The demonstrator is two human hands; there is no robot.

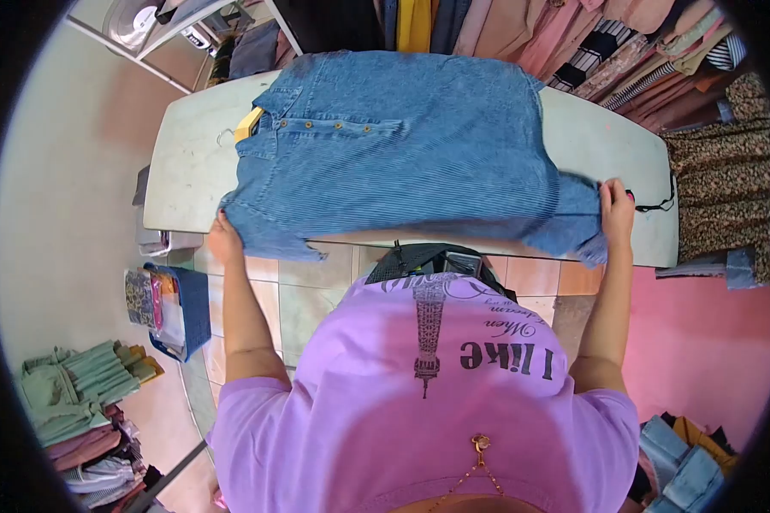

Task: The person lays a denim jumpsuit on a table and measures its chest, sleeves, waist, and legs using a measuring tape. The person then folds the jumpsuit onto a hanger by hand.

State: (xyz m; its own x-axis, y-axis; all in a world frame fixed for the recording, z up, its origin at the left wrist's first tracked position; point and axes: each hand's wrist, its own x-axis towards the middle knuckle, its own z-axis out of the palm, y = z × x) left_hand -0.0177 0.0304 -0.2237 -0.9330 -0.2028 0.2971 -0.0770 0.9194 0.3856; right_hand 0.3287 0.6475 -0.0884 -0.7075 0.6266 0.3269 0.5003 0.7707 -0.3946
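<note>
A blue denim-like shirt [419, 154] with a collar and a short row of buttons lies spread sideways over a pale table, its collar toward the left. A yellow hanger [248, 125] shows inside the collar, its metal hook pointing left. At the shirt's near left corner, my left hand [224, 238] is closed on the shoulder fabric. My right hand [616, 209] grips the hem at the near right, fingers pressed together. Between the hands, the near edge of the shirt hangs at the table's front edge.
The white table [184, 162] extends beyond the shirt on both sides. Hanging clothes [522, 34] line the back and right. A blue bin [192, 312] stands on the floor at left, near folded clothes [77, 385]. More folded denim [684, 462] lies at lower right.
</note>
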